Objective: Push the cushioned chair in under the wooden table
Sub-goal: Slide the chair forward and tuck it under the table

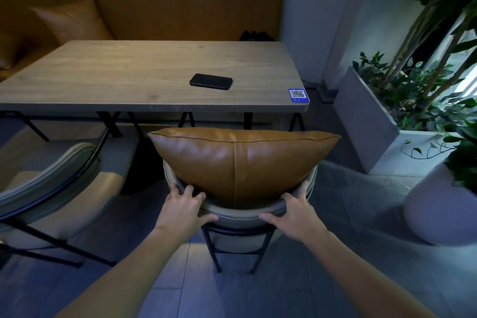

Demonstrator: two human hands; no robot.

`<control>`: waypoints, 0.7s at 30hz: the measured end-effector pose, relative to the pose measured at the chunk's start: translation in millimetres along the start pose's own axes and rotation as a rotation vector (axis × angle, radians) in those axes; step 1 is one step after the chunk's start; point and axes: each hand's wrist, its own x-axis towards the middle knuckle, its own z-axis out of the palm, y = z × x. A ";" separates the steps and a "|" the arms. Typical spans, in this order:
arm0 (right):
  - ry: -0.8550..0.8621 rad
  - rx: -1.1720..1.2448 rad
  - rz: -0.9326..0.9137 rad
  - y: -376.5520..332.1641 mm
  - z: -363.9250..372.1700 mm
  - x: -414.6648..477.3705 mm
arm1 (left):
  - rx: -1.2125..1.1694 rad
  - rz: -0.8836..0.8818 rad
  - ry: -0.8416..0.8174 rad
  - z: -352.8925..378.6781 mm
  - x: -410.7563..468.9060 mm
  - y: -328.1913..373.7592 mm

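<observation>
The cushioned chair (240, 214) stands just in front of me, with a curved grey padded backrest on black metal legs. A brown leather cushion (242, 160) leans upright against that backrest. My left hand (185, 208) grips the backrest's top rim on the left, fingers over the edge. My right hand (296, 210) grips the rim on the right in the same way. The wooden table (116, 77) lies straight ahead, its near edge just beyond the cushion's top. The chair's seat is hidden behind the cushion and backrest.
A black phone (211, 81) and a blue QR sticker (298, 95) lie on the table. A second grey chair (59, 188) stands at the left. A brown bench (154, 5) runs behind the table. A grey planter (374, 121) and a round pot (438, 201) stand at the right.
</observation>
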 end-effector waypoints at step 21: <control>0.445 -0.498 -0.396 -72.7 -124.1 4.4 | 0.007 0.015 0.169 -136.1 50.7 -33.1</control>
